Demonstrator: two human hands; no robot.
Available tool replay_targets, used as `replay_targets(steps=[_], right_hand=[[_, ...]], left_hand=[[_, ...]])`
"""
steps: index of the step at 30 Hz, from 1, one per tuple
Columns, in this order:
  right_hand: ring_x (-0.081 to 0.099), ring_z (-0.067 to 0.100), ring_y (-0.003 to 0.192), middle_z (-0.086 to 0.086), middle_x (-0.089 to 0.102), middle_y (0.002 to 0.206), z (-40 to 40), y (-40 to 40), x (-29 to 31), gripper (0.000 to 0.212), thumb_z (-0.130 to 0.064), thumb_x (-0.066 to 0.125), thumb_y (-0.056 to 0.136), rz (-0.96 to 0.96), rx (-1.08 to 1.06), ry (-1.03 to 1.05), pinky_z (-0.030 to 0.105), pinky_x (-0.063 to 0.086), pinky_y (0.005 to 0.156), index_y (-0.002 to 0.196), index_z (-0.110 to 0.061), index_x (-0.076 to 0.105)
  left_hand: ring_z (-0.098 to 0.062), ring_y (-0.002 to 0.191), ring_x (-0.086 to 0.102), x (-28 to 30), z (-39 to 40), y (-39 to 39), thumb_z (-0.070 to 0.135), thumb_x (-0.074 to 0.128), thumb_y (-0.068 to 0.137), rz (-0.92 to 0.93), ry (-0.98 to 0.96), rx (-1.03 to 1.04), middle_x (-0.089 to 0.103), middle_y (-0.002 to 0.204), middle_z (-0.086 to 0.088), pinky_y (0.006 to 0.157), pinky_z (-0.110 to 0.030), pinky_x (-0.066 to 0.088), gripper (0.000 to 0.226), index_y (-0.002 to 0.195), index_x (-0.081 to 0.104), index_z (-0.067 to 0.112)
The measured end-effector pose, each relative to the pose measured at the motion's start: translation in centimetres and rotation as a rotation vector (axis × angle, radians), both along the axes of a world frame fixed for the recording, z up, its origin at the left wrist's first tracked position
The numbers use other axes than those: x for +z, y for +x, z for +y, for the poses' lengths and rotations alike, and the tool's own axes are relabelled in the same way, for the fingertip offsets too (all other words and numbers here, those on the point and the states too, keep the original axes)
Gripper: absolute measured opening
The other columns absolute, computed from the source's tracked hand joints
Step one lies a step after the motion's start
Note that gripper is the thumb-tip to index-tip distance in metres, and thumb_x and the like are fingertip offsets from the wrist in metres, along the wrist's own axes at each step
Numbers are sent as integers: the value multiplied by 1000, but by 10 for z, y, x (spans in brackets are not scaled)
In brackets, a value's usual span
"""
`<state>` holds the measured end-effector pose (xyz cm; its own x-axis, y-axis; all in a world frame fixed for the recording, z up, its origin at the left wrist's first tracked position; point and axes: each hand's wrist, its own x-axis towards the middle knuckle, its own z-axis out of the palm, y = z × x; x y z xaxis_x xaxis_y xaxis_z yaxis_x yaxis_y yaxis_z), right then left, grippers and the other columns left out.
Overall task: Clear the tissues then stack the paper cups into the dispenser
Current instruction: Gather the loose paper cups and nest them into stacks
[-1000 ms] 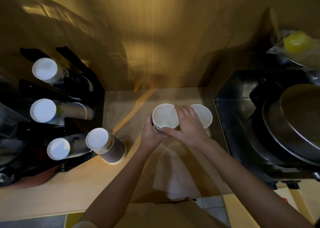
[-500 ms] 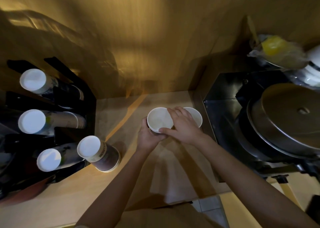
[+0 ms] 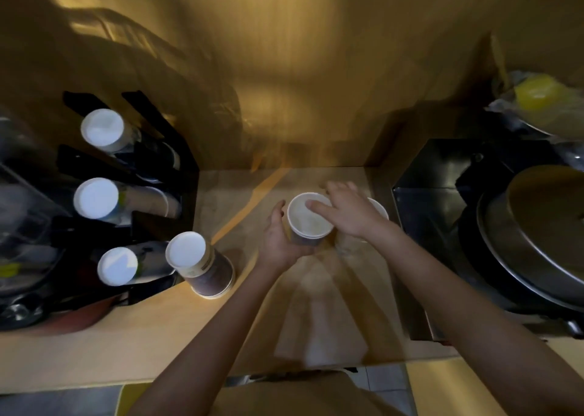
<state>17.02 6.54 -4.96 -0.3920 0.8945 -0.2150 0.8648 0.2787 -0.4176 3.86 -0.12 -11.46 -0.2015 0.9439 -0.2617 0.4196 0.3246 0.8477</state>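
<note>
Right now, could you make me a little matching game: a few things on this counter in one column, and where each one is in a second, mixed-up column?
Things:
1. open white cup
2. upside-down cup stack
3. metal lid
4. black dispenser

Places:
A. far right, on the dark appliance
B. against the left side, cup stacks lying in its slots
C. on the counter just in front of the dispenser
D. between the left hand and right hand

Pairs: 1-D, 2-C, 3-A, 4-B
</note>
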Motion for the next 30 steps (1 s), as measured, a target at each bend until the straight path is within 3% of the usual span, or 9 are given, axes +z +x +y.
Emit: replay_targets(steps=[3, 5, 8, 10, 14, 19, 22, 25, 30], right_hand=[[36, 31, 126, 15, 49, 133, 2, -21, 15, 51, -43, 47, 90, -7, 118, 82, 42, 32, 101, 126, -8, 47], [41, 29, 124, 13, 52, 130, -2, -42, 25, 42, -35, 50, 90, 94, 229, 92, 40, 36, 100, 123, -9, 51], [53, 24, 112, 10, 59, 121, -19, -76, 32, 34, -29, 52, 90, 251, 365, 63, 40, 44, 93, 118, -10, 55], [56, 22, 107, 8, 60, 119, -34, -96, 31, 34, -28, 54, 89, 309, 413, 48, 40, 48, 88, 118, -12, 55], [49, 24, 118, 7, 51, 131, -58, -132, 11, 54, -23, 61, 83, 254, 557, 40, 36, 43, 89, 132, -17, 41], [37, 28, 127, 9, 39, 139, -75, -159, -22, 78, -31, 67, 77, 92, 695, 107, 40, 39, 95, 141, -20, 24], [38, 33, 126, 11, 37, 140, -79, -164, -34, 71, -32, 64, 80, 66, 670, 96, 46, 41, 95, 139, -22, 26], [39, 31, 125, 9, 37, 138, -78, -161, -42, 66, -28, 62, 82, 165, 608, 18, 43, 44, 93, 138, -26, 27], [41, 24, 120, 6, 38, 133, -73, -147, -48, 64, -28, 62, 82, 328, 509, -71, 32, 43, 92, 137, -27, 29]], left_hand=[[-22, 118, 49, 9, -9, -11, 22, 80, 63, 103, 12, -18, 48, 134, -8, 85, -20, 36, 80, 131, 40, 14], [-19, 104, 58, 14, -20, -25, 16, 74, 71, 47, 7, -7, 60, 120, -9, 77, -16, 38, 51, 117, 53, 11], [-24, 93, 64, 11, -45, -47, 7, 64, 78, -103, -44, -9, 67, 95, -10, 90, -33, 50, 21, 99, 62, 10], [-24, 94, 64, 1, -63, -61, 7, 60, 82, -55, -105, -7, 69, 94, -9, 90, -33, 49, 15, 95, 65, 9], [-26, 95, 62, -30, -98, -86, 14, 54, 86, 155, -238, 32, 70, 103, -15, 78, -28, 46, 19, 95, 66, 3], [-33, 106, 58, -54, -124, -113, 21, 56, 83, 395, -423, 131, 65, 116, -16, 85, -38, 47, 30, 110, 61, 8], [-37, 115, 50, -64, -126, -121, 19, 57, 83, 379, -400, 183, 50, 129, -23, 90, -41, 43, 52, 129, 40, 2], [-39, 123, 42, -71, -120, -122, 9, 55, 83, 298, -318, 183, 41, 138, -25, 97, -41, 36, 65, 139, 23, -2], [-37, 128, 40, -73, -112, -120, 4, 55, 82, -13, -279, 284, 40, 142, -20, 103, -43, 39, 76, 145, 13, 12]])
